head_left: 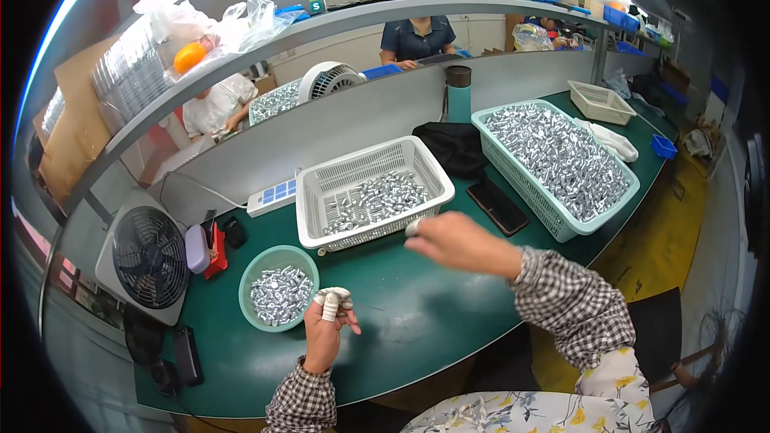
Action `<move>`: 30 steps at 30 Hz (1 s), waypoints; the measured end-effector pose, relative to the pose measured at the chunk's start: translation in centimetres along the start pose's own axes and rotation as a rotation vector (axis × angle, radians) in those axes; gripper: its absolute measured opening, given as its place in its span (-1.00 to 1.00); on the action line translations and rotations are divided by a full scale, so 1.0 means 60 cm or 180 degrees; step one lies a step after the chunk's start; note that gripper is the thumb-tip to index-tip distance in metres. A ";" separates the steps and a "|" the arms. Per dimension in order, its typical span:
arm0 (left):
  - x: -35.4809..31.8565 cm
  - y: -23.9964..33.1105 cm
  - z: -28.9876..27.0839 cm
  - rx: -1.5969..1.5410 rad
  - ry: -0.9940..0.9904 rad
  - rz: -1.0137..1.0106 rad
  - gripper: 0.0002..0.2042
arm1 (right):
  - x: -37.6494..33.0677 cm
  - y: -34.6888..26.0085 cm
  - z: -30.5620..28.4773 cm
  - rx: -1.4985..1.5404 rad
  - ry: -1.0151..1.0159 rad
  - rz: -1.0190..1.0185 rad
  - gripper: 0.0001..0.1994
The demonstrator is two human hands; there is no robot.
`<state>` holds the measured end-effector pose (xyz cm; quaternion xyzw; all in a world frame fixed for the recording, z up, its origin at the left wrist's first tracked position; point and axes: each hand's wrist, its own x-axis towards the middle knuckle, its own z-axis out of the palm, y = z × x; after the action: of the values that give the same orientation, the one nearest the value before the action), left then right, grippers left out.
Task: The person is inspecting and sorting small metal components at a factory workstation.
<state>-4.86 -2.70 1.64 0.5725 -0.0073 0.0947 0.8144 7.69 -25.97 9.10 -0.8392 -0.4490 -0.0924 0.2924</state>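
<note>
My left hand (324,335) is beside the rim of a round green bowl (249,269) that holds small silver metal parts (281,295). White finger covers wrap some of its curled fingertips, and what they hold, if anything, is hidden. Above the table, just off the front right corner of a white slotted basket (309,208), is my right hand (457,242). Its fingers are bent together, one with a white cover, and their grip is turned from view. More small metal parts (385,195) lie loosely in the basket, mostly toward its right side.
At right, a pale green basket (545,212) is heaped with metal parts. A phone (497,207), black cloth (451,148) and bottle (459,100) stand between the baskets. A fan (148,256) and power strip (273,196) are at left. A shelf (353,22) crosses above; people sit beyond the partition.
</note>
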 end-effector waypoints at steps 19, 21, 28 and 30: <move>-0.019 -0.013 -0.057 -0.0218 0.0015 -0.0967 -0.75 | 0.188 0.482 -0.023 -0.1946 -0.1105 0.2174 0.06; -0.020 -0.015 -0.060 -0.0217 -0.0068 -0.1020 -0.76 | 0.195 0.501 -0.018 -0.1862 -0.1173 0.2314 0.06; -0.027 -0.013 -0.064 -0.0157 -0.0202 -0.1177 -0.78 | 0.204 0.560 -0.008 -0.1643 -0.0950 0.2130 -0.49; -0.030 -0.014 -0.066 -0.0155 -0.0251 -0.1194 -0.77 | 0.207 0.572 -0.002 -0.1773 -0.0672 0.1993 -0.58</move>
<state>-6.84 0.47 -0.69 0.5472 0.0653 -0.0814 0.8305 42.62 -31.96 0.35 -0.9867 -0.1580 -0.0305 0.0211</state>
